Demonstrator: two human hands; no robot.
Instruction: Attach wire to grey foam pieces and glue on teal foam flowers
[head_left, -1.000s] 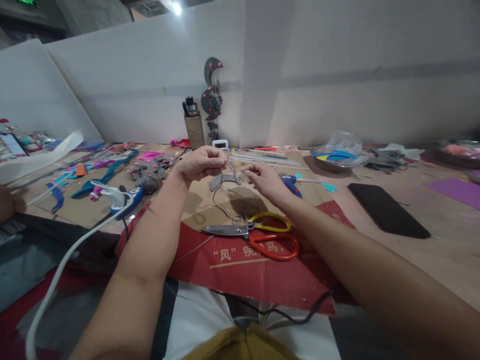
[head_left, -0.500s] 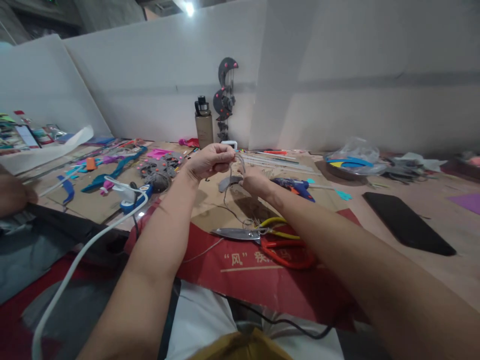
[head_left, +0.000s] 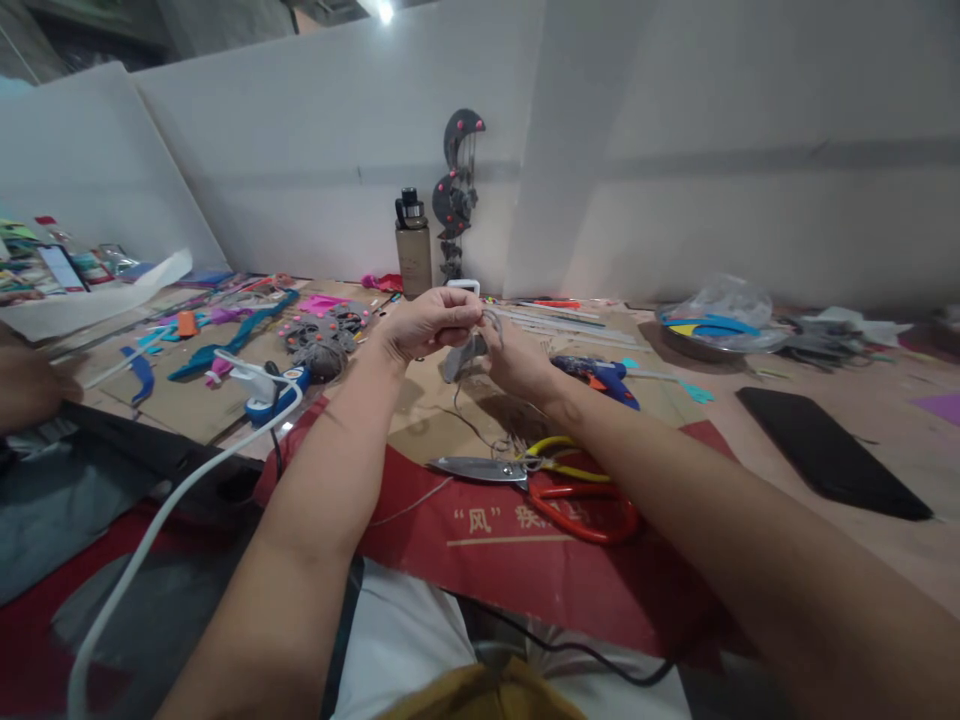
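Just above the counter [head_left: 862, 390], the left hand [head_left: 427, 322] is curled shut, pinching a grey felt piece [head_left: 459, 358]. The right hand [head_left: 517, 362], touching it, seems closed on the thread [head_left: 469, 420], though its fingertips are hidden. I'd hold that thread taut and clear of the scissors [head_left: 555, 480] below the hands.

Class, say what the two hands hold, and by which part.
A grey piece: the left hand pinches its top end, the right hand its right edge.

1. The felt piece [head_left: 459, 360] sits between the left hand [head_left: 424, 322] and right hand [head_left: 519, 362], above the cardboard [head_left: 420, 420].
2. Scissors [head_left: 547, 482] lie before the hands.
3. The glue gun [head_left: 600, 375] lies to their right.
4. The bottle [head_left: 414, 250] stands behind them.
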